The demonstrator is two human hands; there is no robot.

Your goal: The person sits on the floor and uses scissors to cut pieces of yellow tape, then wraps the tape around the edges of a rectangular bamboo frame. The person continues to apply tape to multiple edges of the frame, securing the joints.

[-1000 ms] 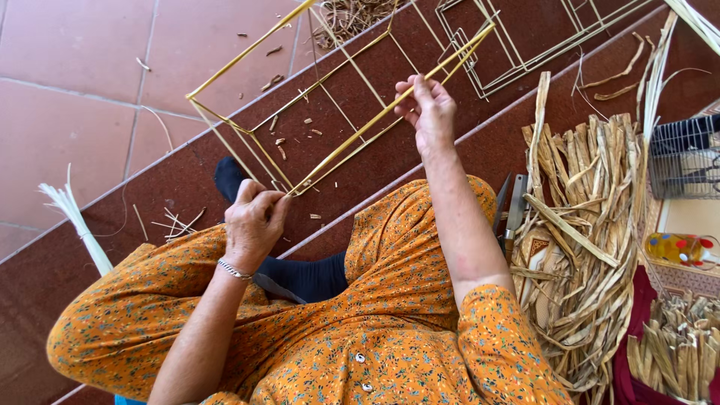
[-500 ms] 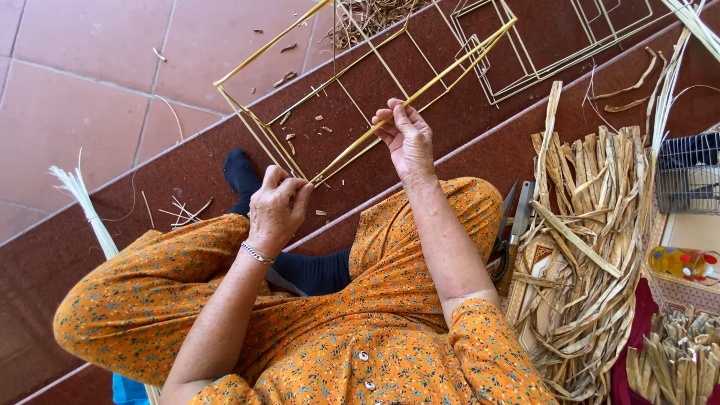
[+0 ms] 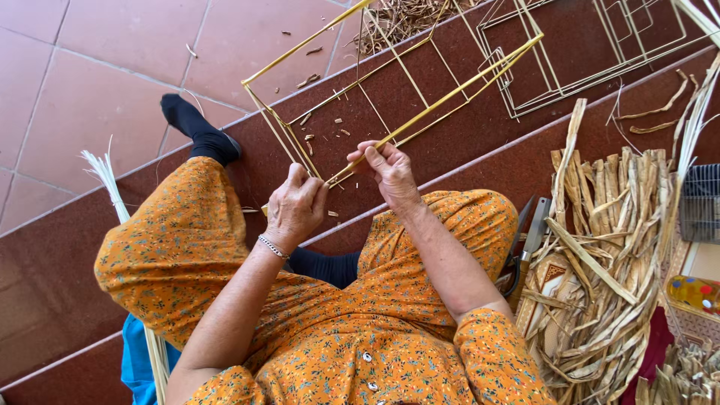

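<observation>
A rectangular frame of yellow-wrapped wire (image 3: pixel 420 120) is held out in front of me, over my knees in an orange flowered dress. My left hand (image 3: pixel 296 206) grips the frame's near corner, a silver bracelet on its wrist. My right hand (image 3: pixel 390 169) pinches the same yellow bar just to the right of that corner. The frame's far end tilts up over the dark red floor band.
A heap of dried straw strips (image 3: pixel 607 247) lies at my right, with scissors (image 3: pixel 529 244) beside it. Bare wire frames (image 3: pixel 600 52) lie at the far right. A white fibre bundle (image 3: pixel 105 176) lies left. A wire basket (image 3: pixel 701 202) and a bottle (image 3: pixel 694 291) sit at the right edge.
My right hand has slid down the yellow bar from its far part to near the left hand. The frame has come closer to my lap.
</observation>
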